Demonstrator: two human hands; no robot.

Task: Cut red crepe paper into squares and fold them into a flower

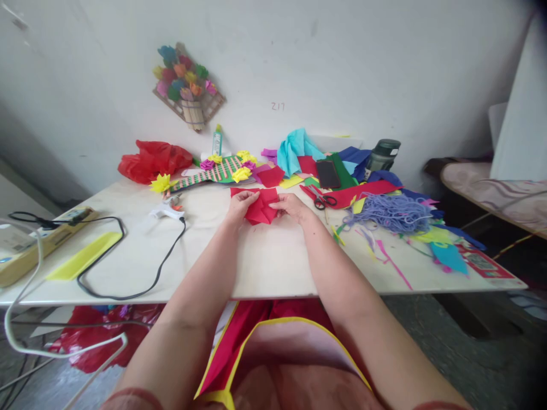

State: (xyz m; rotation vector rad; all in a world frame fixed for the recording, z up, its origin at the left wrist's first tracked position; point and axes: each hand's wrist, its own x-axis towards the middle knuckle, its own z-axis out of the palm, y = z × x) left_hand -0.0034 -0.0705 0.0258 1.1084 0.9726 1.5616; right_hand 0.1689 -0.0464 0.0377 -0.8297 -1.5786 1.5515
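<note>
In the head view, both hands meet over the middle of the table, with a piece of red paper between them. The left hand pinches its left side, thumb lying on top; the right hand pinches the right edge between thumb and fingers. The paper is creased and uneven, and I can't tell from here whether its underside touches the tabletop. The fingers beneath it are hidden.

Off to the left of the hands lies a white glue gun, its black cord looping across the table near a yellow strip and a power strip. Behind, a green striped craft piece lies with yellow flowers on it, a red bag to its left and a small bottle upright just behind.

On the right, the scissors lie near the right hand, partly over a red sheet. Beyond them a phone rests on green paper, with crumpled blue paper to its left. Purple yarn sits in a tangled heap farther right, and a dark flask stands behind it.
</note>
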